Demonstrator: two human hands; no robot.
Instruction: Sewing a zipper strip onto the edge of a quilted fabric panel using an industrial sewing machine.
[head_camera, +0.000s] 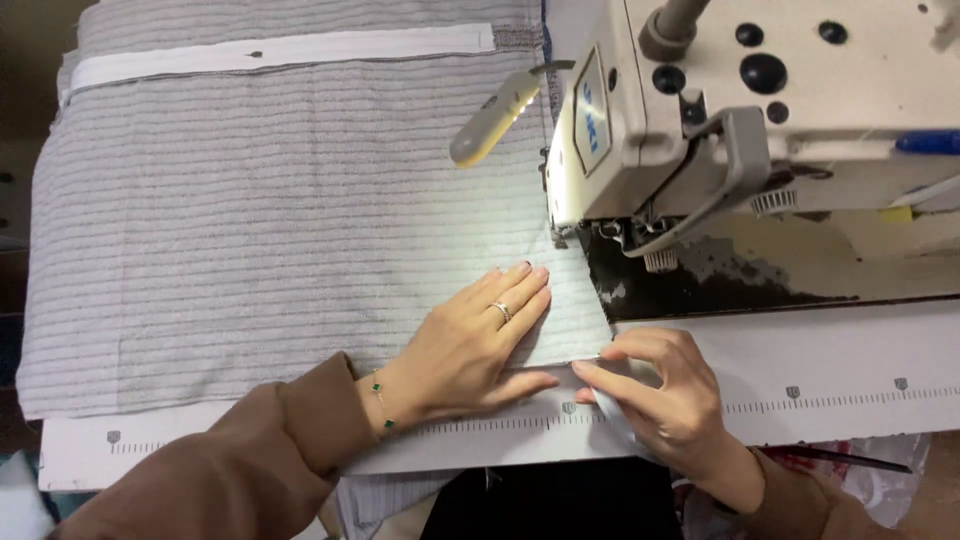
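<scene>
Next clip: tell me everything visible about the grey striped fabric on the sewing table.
The grey fabric with thin dark horizontal stripes looks like a soft knit or woven cloth. It lies flat across the white table, covering most of its left side, with a white band along its far edge. The machine lamp lights its right part. The left hand presses flat on its near right corner, the right hand pinches its near edge, and the corner reaches under the cream sewing machine.

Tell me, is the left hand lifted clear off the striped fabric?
No, the left hand lies flat with its palm and fingers pressed on the grey striped fabric near the sewing machine.
</scene>
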